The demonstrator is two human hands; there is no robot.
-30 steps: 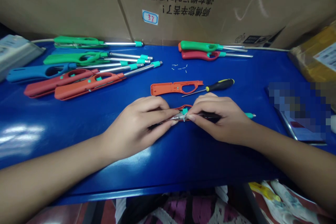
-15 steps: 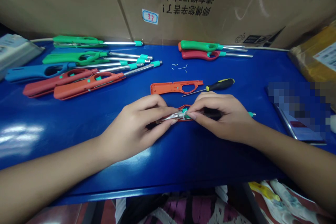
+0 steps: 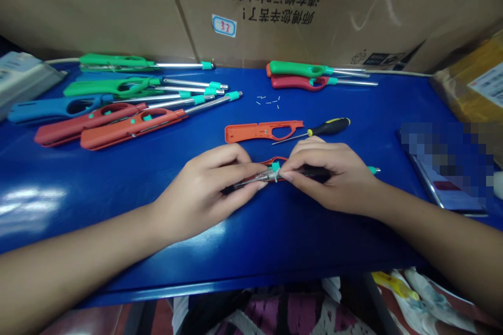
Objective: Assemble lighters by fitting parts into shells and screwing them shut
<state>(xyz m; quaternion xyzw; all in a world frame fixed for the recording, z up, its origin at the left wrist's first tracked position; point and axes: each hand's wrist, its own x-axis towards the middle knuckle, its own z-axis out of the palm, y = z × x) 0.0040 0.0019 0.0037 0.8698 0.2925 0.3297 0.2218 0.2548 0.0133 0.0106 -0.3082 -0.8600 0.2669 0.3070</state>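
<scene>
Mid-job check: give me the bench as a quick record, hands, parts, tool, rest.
Left hand: grip closed on the clear part
Right hand: fingertips together at the turquoise piece; anything pinched is too small to tell
Loose shell: orange half, beyond the hands
Tool: screwdriver, lying down, handle to the right
Small bits: pale pins, scattered
Left group: green, blue, red, orange lighters
Right group: green and red lighters, some orange showing

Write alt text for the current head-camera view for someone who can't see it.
A left hand and right hand pinch at an opened orange stick lighter at a blue table. Just beyond them lie a loose orange shell half, a black-and-yellow screwdriver and tiny screws; more stick lighters lie farther back, before a cardboard box.
</scene>
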